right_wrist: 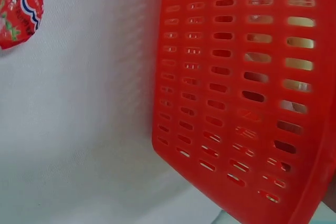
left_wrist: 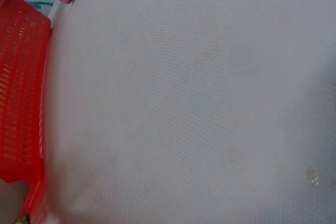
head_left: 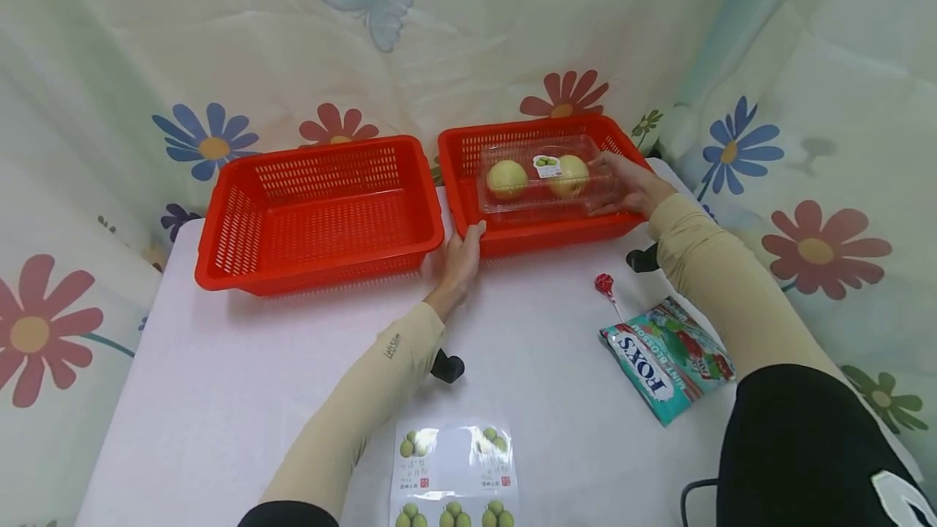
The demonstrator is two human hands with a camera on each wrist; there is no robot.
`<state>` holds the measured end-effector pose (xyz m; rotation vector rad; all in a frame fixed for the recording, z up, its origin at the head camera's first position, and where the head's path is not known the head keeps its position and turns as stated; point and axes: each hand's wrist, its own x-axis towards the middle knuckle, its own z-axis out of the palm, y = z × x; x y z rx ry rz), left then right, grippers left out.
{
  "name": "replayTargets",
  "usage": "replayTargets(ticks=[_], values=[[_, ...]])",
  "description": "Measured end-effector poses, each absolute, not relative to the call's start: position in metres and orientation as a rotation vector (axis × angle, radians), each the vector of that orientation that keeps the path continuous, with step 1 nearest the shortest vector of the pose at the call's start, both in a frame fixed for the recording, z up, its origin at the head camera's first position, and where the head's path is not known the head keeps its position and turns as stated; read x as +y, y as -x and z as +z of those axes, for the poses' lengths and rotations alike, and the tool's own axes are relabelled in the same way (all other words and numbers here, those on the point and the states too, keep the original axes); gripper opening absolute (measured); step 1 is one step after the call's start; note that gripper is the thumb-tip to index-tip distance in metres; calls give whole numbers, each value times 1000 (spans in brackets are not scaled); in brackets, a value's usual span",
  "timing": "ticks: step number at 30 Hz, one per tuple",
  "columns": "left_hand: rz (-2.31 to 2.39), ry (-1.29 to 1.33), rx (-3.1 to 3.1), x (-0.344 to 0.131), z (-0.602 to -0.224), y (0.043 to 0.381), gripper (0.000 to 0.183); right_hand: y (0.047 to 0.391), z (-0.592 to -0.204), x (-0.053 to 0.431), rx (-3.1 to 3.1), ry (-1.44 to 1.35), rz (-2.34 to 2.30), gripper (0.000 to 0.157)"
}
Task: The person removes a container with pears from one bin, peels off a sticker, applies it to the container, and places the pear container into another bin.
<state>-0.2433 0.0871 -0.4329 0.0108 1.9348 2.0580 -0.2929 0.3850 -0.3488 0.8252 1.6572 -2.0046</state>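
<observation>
In the head view, a clear plastic fruit box (head_left: 505,155) with a printed label lies inside the right red basket (head_left: 556,244). Two round pale yellow-green fruits (head_left: 507,179) show through its lid. My right hand (head_left: 631,185) reaches over the basket's right end and grips the box by its right side, fingers behind and thumb in front. My left hand (head_left: 461,260) holds the same basket at its front left corner, thumb up at the rim. Part of this basket's slotted wall (right_wrist: 226,77) fills much of the right wrist view.
A second red basket (head_left: 333,218) stands on the left. On the white table (head_left: 293,372), a red-wrapped lollipop (head_left: 604,284) lies near a teal FOX'S candy bag (head_left: 668,360). A sheet of fruit stickers (head_left: 454,470) lies at the front. A flowered curtain (head_left: 468,31) hangs behind.
</observation>
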Motion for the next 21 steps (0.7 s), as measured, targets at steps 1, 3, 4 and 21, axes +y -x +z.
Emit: replayTargets(ticks=[1, 3, 4, 21], values=[[2060, -16, 1937, 87, -433, 244, 56, 294, -350, 385, 1656, -812, -1998, 72], [2052, -21, 1947, 87, -432, 245, 52, 296, -352, 385, 1671, -786, -1973, 69], [2049, -24, 1949, 86, -432, 245, 50, 296, -353, 385, 1680, -778, -1960, 68], [2012, 18, 1934, 84, -429, 249, 43, 302, -361, 382, 1614, -755, -1972, 56]])
